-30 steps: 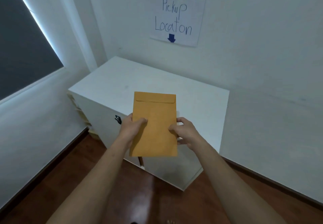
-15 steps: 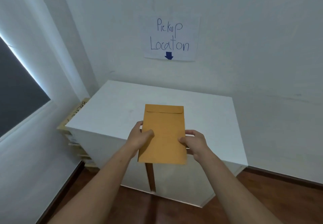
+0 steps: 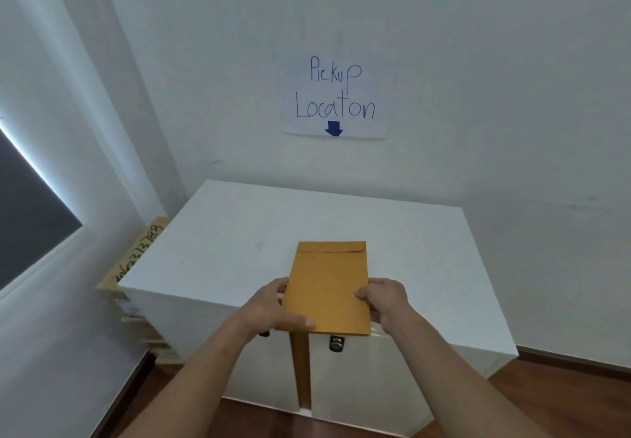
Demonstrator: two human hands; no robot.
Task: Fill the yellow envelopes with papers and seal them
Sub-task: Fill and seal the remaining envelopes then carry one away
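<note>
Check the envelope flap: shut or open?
Shut. The flap of the yellow envelope lies folded flat against its far end, edge line showing. Left hand and right hand hold its sides. Whether it is glued, cannot tell.

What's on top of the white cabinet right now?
The white cabinet shows bare top around the yellow envelope, which both hands, left and right, hold over its front edge. The patch beneath the envelope is hidden.

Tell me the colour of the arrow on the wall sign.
Dark blue arrow, pointing down, on the white paper sign; head view.
</note>
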